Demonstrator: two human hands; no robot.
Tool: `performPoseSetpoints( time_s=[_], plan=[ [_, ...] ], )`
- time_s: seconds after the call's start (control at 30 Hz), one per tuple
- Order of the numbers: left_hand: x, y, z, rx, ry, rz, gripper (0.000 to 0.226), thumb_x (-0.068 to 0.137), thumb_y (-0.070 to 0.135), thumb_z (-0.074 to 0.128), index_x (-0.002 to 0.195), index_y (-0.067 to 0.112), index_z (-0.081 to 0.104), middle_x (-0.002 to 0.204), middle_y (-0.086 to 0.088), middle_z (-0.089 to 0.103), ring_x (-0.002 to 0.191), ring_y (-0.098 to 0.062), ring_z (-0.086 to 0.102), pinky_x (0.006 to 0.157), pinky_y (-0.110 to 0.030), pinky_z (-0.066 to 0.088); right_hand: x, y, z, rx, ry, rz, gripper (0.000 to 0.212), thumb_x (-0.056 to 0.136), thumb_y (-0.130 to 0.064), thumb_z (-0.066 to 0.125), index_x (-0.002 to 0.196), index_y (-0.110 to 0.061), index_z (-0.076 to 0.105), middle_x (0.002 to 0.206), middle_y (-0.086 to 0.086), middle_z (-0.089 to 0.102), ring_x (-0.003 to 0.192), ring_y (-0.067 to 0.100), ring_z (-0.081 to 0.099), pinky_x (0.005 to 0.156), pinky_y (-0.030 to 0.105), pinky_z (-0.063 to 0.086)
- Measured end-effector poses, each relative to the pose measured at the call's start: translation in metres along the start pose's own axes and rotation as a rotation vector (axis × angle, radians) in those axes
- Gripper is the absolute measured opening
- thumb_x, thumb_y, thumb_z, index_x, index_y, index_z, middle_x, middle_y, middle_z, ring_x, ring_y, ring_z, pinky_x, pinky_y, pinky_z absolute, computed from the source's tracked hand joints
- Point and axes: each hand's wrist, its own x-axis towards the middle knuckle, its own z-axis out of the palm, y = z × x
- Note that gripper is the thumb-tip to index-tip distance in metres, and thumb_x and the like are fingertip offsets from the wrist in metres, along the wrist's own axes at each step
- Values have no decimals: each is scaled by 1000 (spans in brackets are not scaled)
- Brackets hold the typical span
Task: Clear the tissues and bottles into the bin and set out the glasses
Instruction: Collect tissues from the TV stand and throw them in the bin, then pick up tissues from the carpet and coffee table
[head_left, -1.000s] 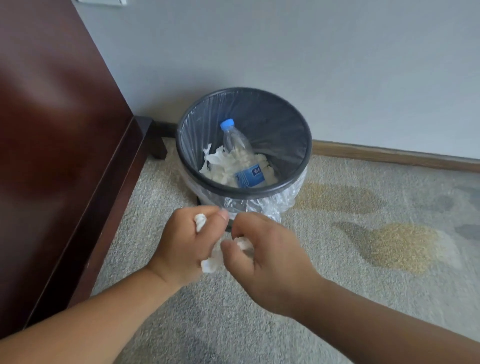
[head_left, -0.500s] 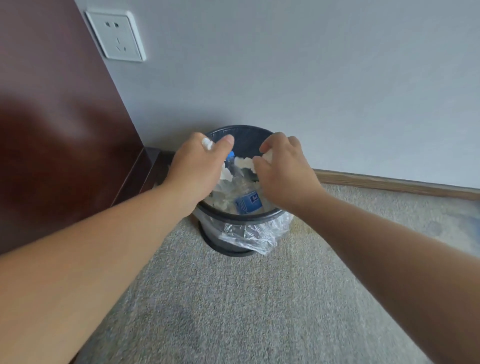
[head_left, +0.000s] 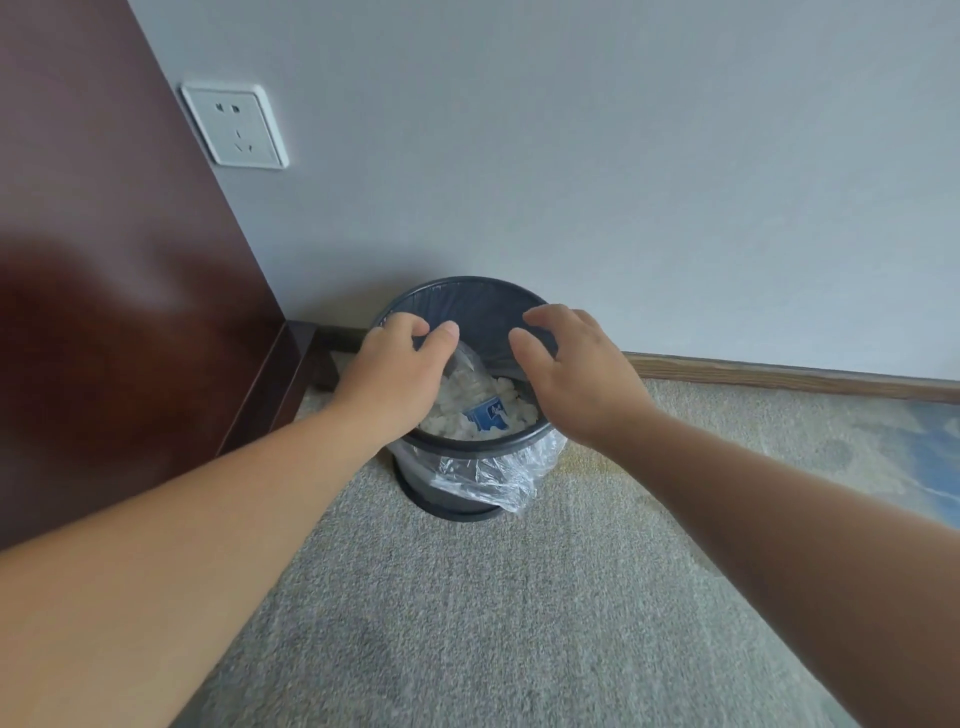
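Presently left hand (head_left: 397, 371) and right hand (head_left: 576, 364) are hovering released over the bin (head_left: 467, 446), tissues (head_left: 513, 408) lying beneath; checking nothing is clinging advised.

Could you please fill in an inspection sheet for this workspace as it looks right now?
Surface: grey carpet, patterned at right.
Job's things: black bin with clear liner, holding crumpled tissues and a blue-labelled water bottle; no glasses in view.
Clutter: nothing seen.
Hands: left hand and right hand over the bin, fingers relaxed, nothing seen in either.
Cables: nothing seen.
Surroundings: grey wall, white wall socket, dark wooden furniture at left, wooden skirting board.
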Motion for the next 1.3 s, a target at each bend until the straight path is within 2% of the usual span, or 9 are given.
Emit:
performPoseSetpoints(
  time_s=[0.07, 0.13, 0.3, 0.47, 0.57, 0.8, 0.87, 1.1, 1.3],
  plan=[
    [-8, 13, -12, 32, -19, 22, 57, 91, 61, 37, 130, 21, 50, 132, -3, 51, 119, -21, 49, 96, -39, 41, -8, -12, -20, -6, 6, -4, 49, 95, -50, 40, 136, -23, 46, 138, -2, 47, 105, 11, 53, 85, 27, 36],
    [-20, 34, -31, 45, -32, 32, 58, 91, 59, 38, 133, 21, 48, 135, -5, 48, 123, -21, 47, 97, -37, 39, -17, -31, -47, 0, 6, 2, 48, 95, -51, 40, 134, -24, 47, 136, -3, 48, 97, 9, 52, 82, 27, 36],
    [-52, 115, -97, 56, -72, 35, 57, 90, 56, 41, 136, 22, 44, 135, -5, 44, 125, -23, 45, 94, -33, 35, -36, -99, -136, 30, 0, 26, 44, 94, -48, 43, 132, -26, 50, 135, -3, 50, 107, 14, 55, 82, 28, 37],
    [-95, 216, -182, 68, -102, 63, 56, 92, 53, 42, 139, 23, 38, 139, -5, 40, 125, -20, 43, 92, -28, 31, -62, -180, -240, -23, -40, -1, 44, 94, -48, 44, 133, -28, 47, 137, -6, 47, 93, 8, 53, 78, 28, 38],
    [-127, 278, -239, 85, -82, 81, 54, 93, 51, 44, 140, 24, 37, 141, -5, 39, 128, -20, 42, 96, -31, 33, -79, -231, -306, -19, -46, -13, 43, 94, -48, 45, 133, -29, 47, 136, -8, 47, 88, 6, 52, 77, 28, 38],
    [-202, 403, -361, 116, -30, 93, 52, 94, 50, 41, 140, 27, 35, 143, -2, 37, 128, -20, 41, 101, -35, 35, -115, -333, -451, 24, -20, -102, 42, 93, -47, 46, 132, -31, 47, 136, -11, 49, 107, 6, 53, 84, 26, 39],
    [-224, 430, -388, 110, -11, 90, 52, 94, 50, 41, 140, 27, 34, 143, -3, 37, 128, -20, 41, 103, -37, 36, -126, -357, -482, 37, -13, -131, 41, 93, -46, 48, 131, -30, 48, 136, -11, 49, 107, 7, 54, 85, 26, 39],
    [-283, 494, -454, 116, 55, 85, 54, 94, 50, 42, 141, 26, 34, 145, -4, 38, 132, -20, 39, 106, -39, 35, -166, -418, -550, 32, -6, -240, 41, 93, -44, 49, 131, -27, 49, 135, -7, 50, 111, 11, 55, 88, 30, 43],
    [-330, 514, -493, 204, 54, 120, 56, 94, 51, 40, 144, 26, 30, 145, -5, 37, 127, -22, 43, 103, -40, 37, -209, -445, -575, 15, 15, -289, 42, 93, -46, 49, 131, -28, 49, 134, -6, 51, 112, 12, 56, 91, 31, 44]
  ],
)
